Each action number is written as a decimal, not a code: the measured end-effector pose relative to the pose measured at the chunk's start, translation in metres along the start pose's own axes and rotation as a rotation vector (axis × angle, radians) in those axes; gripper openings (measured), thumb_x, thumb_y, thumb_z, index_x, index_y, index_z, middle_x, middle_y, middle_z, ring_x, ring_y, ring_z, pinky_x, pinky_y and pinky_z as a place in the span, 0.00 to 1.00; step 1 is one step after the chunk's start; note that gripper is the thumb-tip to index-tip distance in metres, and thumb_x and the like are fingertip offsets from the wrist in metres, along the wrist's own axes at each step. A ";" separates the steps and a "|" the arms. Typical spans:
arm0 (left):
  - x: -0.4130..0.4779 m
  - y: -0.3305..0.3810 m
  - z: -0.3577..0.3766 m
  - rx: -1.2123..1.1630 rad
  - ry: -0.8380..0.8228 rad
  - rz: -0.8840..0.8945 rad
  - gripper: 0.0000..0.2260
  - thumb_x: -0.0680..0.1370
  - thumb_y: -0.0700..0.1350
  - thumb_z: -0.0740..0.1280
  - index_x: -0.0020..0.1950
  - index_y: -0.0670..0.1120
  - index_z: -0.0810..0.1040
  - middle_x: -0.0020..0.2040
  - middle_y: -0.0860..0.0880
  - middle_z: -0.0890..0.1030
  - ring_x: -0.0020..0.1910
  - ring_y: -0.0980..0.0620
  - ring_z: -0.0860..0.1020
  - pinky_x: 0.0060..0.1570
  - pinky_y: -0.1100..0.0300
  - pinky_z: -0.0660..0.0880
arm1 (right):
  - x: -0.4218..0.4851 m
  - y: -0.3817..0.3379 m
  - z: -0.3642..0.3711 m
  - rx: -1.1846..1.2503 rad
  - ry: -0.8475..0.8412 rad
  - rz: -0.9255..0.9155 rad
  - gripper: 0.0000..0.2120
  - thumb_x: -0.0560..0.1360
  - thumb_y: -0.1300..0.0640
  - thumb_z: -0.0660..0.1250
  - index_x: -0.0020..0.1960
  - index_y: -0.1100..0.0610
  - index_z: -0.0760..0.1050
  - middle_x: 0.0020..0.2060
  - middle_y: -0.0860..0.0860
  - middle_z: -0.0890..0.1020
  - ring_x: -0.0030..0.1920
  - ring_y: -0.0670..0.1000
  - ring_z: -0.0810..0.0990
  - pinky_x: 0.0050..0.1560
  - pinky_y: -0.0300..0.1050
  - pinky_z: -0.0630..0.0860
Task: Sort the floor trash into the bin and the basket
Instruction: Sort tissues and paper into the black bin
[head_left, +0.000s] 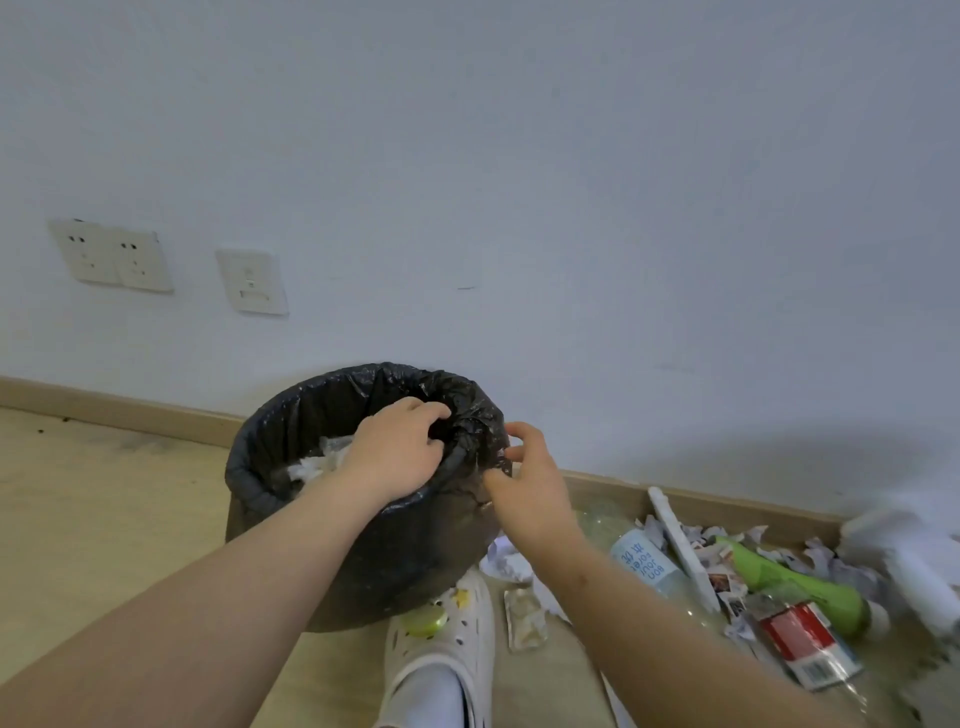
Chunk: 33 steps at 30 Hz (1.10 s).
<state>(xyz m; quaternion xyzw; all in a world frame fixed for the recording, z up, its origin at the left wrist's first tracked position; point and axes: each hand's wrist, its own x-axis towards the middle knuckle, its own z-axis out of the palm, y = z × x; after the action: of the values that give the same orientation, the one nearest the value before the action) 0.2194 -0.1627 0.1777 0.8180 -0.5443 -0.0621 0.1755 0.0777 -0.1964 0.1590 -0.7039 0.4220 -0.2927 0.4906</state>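
A bin lined with a black plastic bag (291, 431) stands on the floor by the wall, with white crumpled trash (317, 460) inside. My left hand (397, 452) reaches over the rim, fingers curled round the bag's edge on the right side. My right hand (530, 483) is just outside the rim, thumb and fingers pinching the bag's outer fold. Floor trash lies to the right: a clear bottle with a blue label (641, 564), a green bottle (795, 584), a red-labelled bottle (802, 644), torn paper scraps (506, 564). No basket is in view.
My foot in a white clog (447, 639) stands just in front of the bin. A small clear wrapper (524, 618) lies beside it. A white stick (680, 545) crosses the trash pile. The wall carries sockets (111, 257) at the left; bare wooden floor stretches left.
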 end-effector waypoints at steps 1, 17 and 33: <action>-0.004 0.007 -0.001 -0.009 0.038 0.026 0.19 0.79 0.44 0.59 0.71 0.50 0.67 0.70 0.50 0.68 0.68 0.50 0.68 0.67 0.55 0.66 | -0.003 -0.002 -0.006 0.004 0.007 -0.006 0.23 0.76 0.64 0.59 0.69 0.51 0.62 0.53 0.47 0.74 0.47 0.47 0.76 0.48 0.43 0.75; -0.113 0.120 0.061 -0.364 0.031 0.125 0.17 0.78 0.40 0.59 0.66 0.51 0.71 0.64 0.50 0.74 0.61 0.52 0.73 0.61 0.59 0.70 | -0.110 0.040 -0.101 -0.053 0.149 0.086 0.21 0.77 0.62 0.59 0.69 0.55 0.63 0.64 0.52 0.70 0.61 0.51 0.72 0.56 0.43 0.70; -0.208 0.103 0.173 0.023 -0.535 0.275 0.31 0.73 0.53 0.67 0.73 0.55 0.59 0.74 0.53 0.56 0.73 0.50 0.59 0.69 0.56 0.62 | -0.215 0.171 -0.140 -0.554 -0.021 0.271 0.21 0.77 0.56 0.62 0.69 0.50 0.65 0.68 0.49 0.68 0.66 0.51 0.68 0.65 0.44 0.69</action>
<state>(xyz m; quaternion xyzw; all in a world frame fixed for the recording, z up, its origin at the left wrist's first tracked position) -0.0044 -0.0466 0.0345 0.6932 -0.6774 -0.2451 0.0231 -0.1921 -0.0972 0.0482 -0.7510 0.5708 -0.0912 0.3191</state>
